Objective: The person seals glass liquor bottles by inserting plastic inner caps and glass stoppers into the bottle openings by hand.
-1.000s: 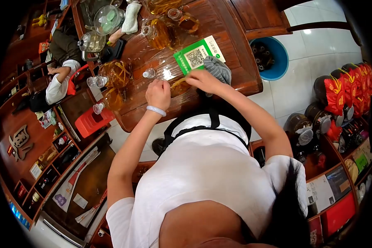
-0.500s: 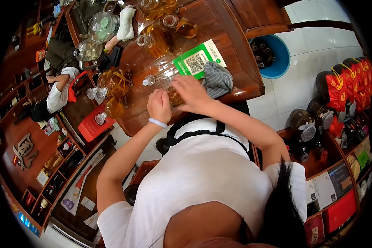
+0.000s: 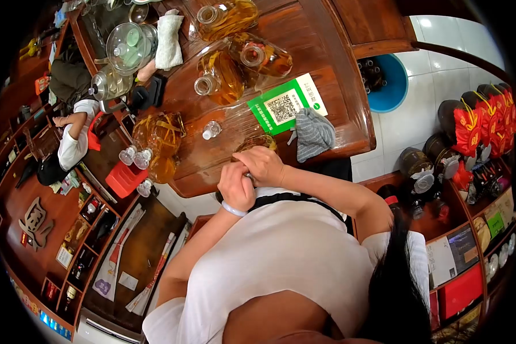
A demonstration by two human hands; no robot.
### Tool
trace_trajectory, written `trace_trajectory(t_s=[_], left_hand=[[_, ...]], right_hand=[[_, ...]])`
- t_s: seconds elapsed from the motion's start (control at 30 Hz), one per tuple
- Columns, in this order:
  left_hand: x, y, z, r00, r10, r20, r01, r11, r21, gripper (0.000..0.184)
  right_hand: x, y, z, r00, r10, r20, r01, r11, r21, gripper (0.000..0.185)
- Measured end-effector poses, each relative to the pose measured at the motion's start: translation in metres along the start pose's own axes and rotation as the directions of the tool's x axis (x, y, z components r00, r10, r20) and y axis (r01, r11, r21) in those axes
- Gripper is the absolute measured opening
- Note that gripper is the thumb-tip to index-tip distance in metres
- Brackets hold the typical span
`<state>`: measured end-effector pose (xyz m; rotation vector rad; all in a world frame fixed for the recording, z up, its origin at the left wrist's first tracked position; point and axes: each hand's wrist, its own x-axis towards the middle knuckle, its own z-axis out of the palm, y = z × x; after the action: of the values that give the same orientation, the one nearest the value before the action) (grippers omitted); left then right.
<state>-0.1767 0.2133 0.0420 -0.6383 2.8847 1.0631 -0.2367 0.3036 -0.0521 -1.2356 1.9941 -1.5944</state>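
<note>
At the table's near edge, my left hand [image 3: 236, 186] is closed, its fingers meeting those of my right hand [image 3: 261, 165]. My right hand is curled over the same spot, just beyond my waist. A jar with golden-brown contents [image 3: 255, 143] shows partly behind my fingers; its opening is hidden. What my fingers pinch is too covered to name. A clear glass stopper [image 3: 211, 130] stands on the wooden table [image 3: 195, 166], left of the jar. To the right lie a green QR code card [image 3: 281, 106] and a crumpled grey cloth [image 3: 313, 135].
Open amber-filled jars [image 3: 221, 77] stand farther back; stoppered ones [image 3: 157, 137] are at the left. A glass teapot [image 3: 112, 83], white towel [image 3: 169, 41], red bin [image 3: 125, 178] and blue bucket [image 3: 387, 83] surround the work area. Another person [image 3: 74, 135] sits at the far left.
My hands have come together and moved closer to my body. The jar between them is now partly visible beyond my fingers. The view has shifted slightly, and the grey cloth hangs differently.
</note>
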Motion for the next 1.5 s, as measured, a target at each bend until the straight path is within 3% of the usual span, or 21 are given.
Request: trace_trajectory(t_s=[0.17,0.4,0.6,0.63,0.67,0.73,0.77,0.87,0.97,1.1,1.17,1.2,1.27,1.4,1.47,1.5], left_hand=[[0.006,-0.002,-0.004,0.998,0.043,0.042,-0.043,0.999,-0.003,0.014],[0.001,0.005,-0.003,0.999,0.021,0.04,-0.023,0.997,0.068,0.013],[-0.004,0.01,0.007,0.996,0.035,-0.088,-0.021,0.988,0.151,0.008],[-0.006,0.006,0.008,0.995,0.028,-0.099,-0.012,0.986,0.165,0.008],[-0.007,0.003,0.009,0.994,0.026,-0.105,-0.007,0.984,0.18,0.008],[-0.008,0.0,0.01,0.992,0.039,-0.12,-0.016,0.983,0.185,0.013],[-0.008,-0.001,0.011,0.991,0.008,-0.137,0.014,0.987,0.159,0.015],[-0.013,-0.009,0.012,0.989,-0.018,-0.147,0.034,0.994,0.107,0.024],[-0.007,-0.023,0.014,0.979,-0.171,-0.111,0.17,0.985,-0.023,0.028],[0.0,-0.023,0.0,0.96,-0.274,-0.064,0.261,0.952,-0.157,0.029],[0.007,-0.045,-0.014,0.945,-0.315,0.094,0.319,0.81,-0.492,0.03],[0.009,-0.038,-0.025,0.951,-0.3,0.074,0.296,0.818,-0.493,0.03],[0.009,-0.004,-0.055,0.876,-0.425,0.226,0.415,0.426,-0.804,0.033],[0.004,0.018,-0.082,0.944,-0.286,0.162,0.286,0.469,-0.836,0.039],[0.001,0.034,-0.093,0.97,-0.213,0.113,0.199,0.443,-0.874,0.042],[0.0,0.041,-0.097,0.983,-0.169,0.076,0.137,0.386,-0.912,0.042]], right_hand=[[0.003,-0.002,-0.001,0.999,0.014,-0.031,-0.016,0.998,-0.056,0.037],[-0.001,-0.001,0.001,0.999,-0.021,-0.036,0.018,0.996,-0.083,0.039],[-0.003,0.004,0.006,0.997,-0.06,-0.048,0.057,0.996,-0.061,0.046],[-0.003,0.004,0.005,0.998,-0.055,0.017,0.056,0.996,-0.067,0.058],[-0.004,0.004,0.002,0.997,-0.076,-0.005,0.075,0.995,-0.069,0.058],[0.0,0.003,-0.016,0.986,-0.124,0.115,0.119,0.992,0.052,0.075],[-0.003,0.003,-0.03,0.975,-0.085,0.207,0.08,0.996,0.035,0.088],[-0.017,0.024,-0.048,0.959,0.013,0.284,0.023,0.992,-0.125,0.092],[-0.018,0.04,-0.031,0.939,-0.09,0.333,0.105,0.994,-0.027,0.087],[-0.007,0.046,-0.018,0.923,-0.054,0.38,0.081,0.995,-0.057,0.07],[0.003,0.029,-0.032,0.931,0.088,0.355,-0.058,0.994,-0.093,0.051],[0.008,0.018,-0.044,0.935,0.069,0.347,-0.036,0.994,-0.1,0.051],[0.016,-0.011,-0.073,0.886,0.195,0.42,-0.16,0.98,-0.116,0.051],[0.036,-0.06,-0.102,0.845,0.254,0.47,-0.22,0.967,-0.127,0.058],[0.046,-0.086,-0.117,0.848,0.246,0.469,-0.199,0.969,-0.149,0.058],[0.049,-0.103,-0.126,0.858,0.224,0.462,-0.216,0.974,-0.072,0.058]])
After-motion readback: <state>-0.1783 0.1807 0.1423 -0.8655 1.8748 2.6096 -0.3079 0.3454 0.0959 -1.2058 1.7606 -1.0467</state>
